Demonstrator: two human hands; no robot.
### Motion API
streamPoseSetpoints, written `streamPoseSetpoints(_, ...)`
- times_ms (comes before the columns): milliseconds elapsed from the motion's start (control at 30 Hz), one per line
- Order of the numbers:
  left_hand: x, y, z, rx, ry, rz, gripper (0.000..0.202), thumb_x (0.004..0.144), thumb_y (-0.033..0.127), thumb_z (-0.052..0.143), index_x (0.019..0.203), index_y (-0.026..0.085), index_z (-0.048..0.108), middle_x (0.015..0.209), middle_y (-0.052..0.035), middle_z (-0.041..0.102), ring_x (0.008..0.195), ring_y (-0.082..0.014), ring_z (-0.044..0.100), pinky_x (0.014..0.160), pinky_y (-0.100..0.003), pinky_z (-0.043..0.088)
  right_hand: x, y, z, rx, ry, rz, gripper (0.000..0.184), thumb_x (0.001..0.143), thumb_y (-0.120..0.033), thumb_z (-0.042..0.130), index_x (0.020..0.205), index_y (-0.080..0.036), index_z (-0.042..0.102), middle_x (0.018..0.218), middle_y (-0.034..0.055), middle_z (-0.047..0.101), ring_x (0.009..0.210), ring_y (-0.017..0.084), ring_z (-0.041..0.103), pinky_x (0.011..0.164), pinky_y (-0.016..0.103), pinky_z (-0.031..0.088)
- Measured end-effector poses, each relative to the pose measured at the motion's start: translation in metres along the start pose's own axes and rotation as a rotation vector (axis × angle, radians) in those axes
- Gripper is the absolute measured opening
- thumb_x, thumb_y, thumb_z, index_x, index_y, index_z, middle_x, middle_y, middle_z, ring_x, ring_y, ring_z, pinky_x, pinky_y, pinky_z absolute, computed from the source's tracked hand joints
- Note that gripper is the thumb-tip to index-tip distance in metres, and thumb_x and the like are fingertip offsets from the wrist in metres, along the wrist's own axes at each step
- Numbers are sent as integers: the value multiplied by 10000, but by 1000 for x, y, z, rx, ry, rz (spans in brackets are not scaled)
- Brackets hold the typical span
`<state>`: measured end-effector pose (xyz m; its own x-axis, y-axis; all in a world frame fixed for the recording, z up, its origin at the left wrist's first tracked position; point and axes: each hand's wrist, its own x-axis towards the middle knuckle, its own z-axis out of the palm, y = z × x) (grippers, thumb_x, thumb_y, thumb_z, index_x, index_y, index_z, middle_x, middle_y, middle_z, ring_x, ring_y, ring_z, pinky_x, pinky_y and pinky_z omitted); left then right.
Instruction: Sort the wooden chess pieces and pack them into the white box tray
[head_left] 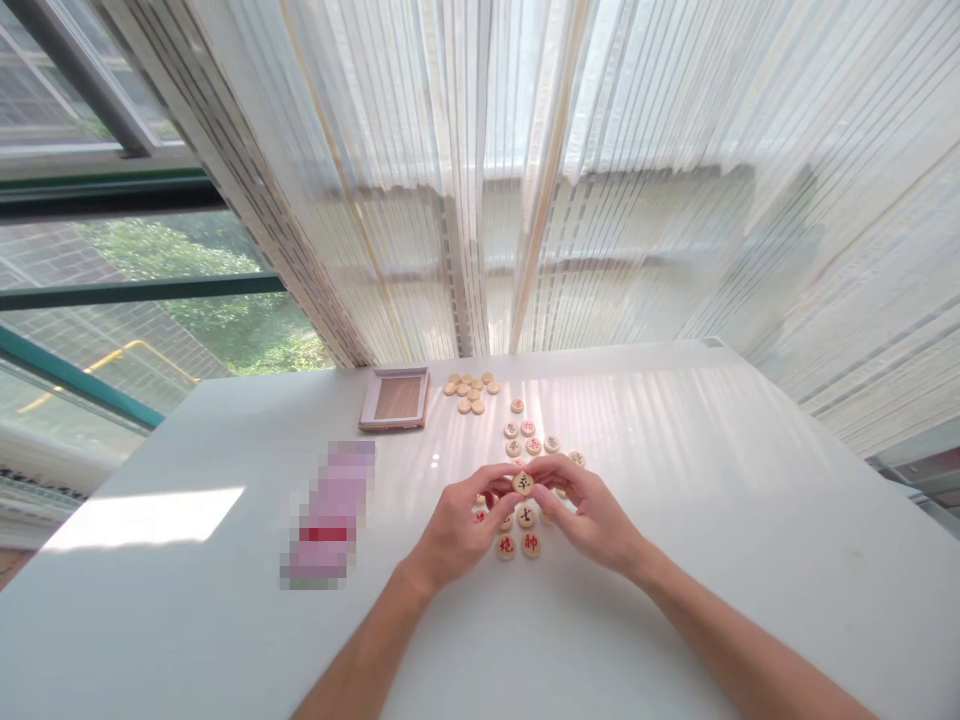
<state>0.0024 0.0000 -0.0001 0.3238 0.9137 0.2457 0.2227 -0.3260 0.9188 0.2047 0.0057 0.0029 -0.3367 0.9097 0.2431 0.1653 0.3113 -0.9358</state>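
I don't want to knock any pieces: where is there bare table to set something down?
Widest: the table right of the face-up pieces and right hand, out to its right edge. Narrower: between the blurred purple item and left hand. Crowded: beneath and around the held piece, and farther back, where the tray and plain discs sit close together.
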Motion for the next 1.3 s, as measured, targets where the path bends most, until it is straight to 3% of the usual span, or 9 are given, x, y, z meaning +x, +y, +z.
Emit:
streamPoseSetpoints(333, -2, -1, 0, 39, 3, 24, 271, 951, 286, 622, 1216, 230, 622, 1087, -57, 740, 885, -170, 697, 808, -300, 559, 2, -3, -2, 52, -35, 22, 165, 985, -329, 574, 1101, -229, 634, 1017, 55, 709, 943, 193, 704, 858, 343, 591)
streamPoseSetpoints(567, -4, -2, -1, 64, -25, 51, 277, 950, 286, 616, 1222, 230, 630, 1094, -52, 730, 883, -165, 688, 826, -305, 574, 3, -1, -1, 43, -34, 52, 186, 919, -374, 673, 1016, -221, 628, 932, 34, 684, 809, 164, 672, 751, 315, 586)
streamPoseSetpoints(800, -5, -2, 3, 99, -72, 60, 265, 935, 239, 611, 1200, 236, 627, 1031, -39, 737, 856, -161, 680, 811, -298, 567, 1, 3, 2, 22, 25, 93, 241, 880, -430, 719, 841, -223, 603, 762, -7, 658, 692, 153, 639, 635, 290, 530)
streamPoseSetpoints(967, -5, -2, 5, 114, -59, 28, 252, 903, 294, 660, 1146, 231, 632, 978, -39, 730, 797, -157, 657, 740, -287, 554, 0, 3, 5, 1, 77, 81, 257, 910, -433, 679, 778, -221, 619, 712, -6, 656, 666, 158, 638, 624, 294, 526)
streamPoseSetpoints(1100, -3, -2, 4, 129, -40, 8, 225, 917, 322, 638, 1122, 229, 636, 934, -32, 718, 753, -147, 640, 680, -269, 541, 0, 3, 5, 18, 57, 69, 225, 945, -412, 636, 826, -221, 645, 767, 9, 687, 720, 169, 675, 665, 302, 553)
streamPoseSetpoints(1300, -1, -2, 0, 94, 32, 29, 180, 911, 278, 618, 1081, 219, 611, 970, -35, 709, 777, -144, 662, 750, -293, 575, 1, -3, 1, -13, 24, -29, 148, 941, -349, 632, 1016, -231, 680, 962, 49, 719, 831, 185, 685, 771, 340, 589)
